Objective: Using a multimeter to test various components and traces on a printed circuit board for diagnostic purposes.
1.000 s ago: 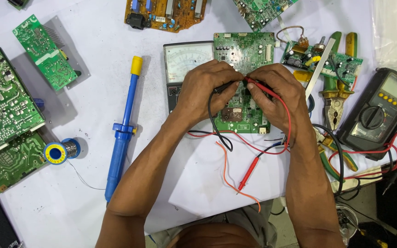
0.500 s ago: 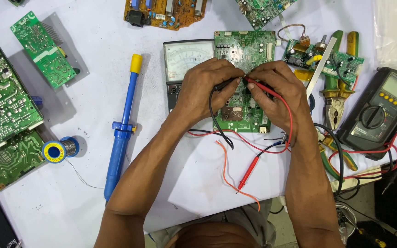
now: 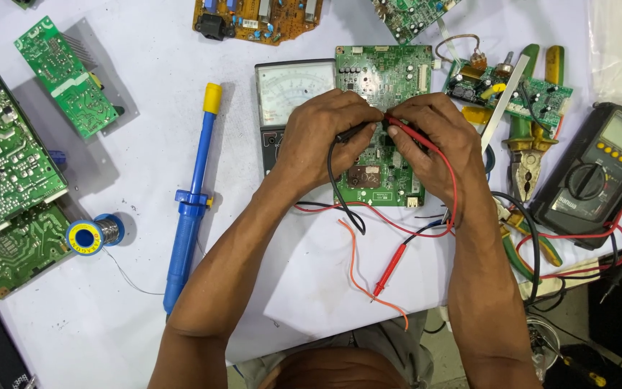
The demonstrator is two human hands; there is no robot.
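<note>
Now the left hand (image 3: 325, 140) pinches a black probe (image 3: 354, 132) and the right hand (image 3: 433, 144) pinches a red probe (image 3: 415, 135). Both tips meet over the green circuit board (image 3: 379, 75), just beside an analog meter (image 3: 289, 86).

- The light is bright and even, coming from above.
- Soft short shadows fall left of the blue desoldering pump (image 3: 194, 196) and under the arms.
- The white table (image 3: 145, 86) looks slightly overexposed.
- Focus is sharp; only the corners are dark.

Single head-worn view, straight down, close over the workbench (image 3: 145, 302).
</note>
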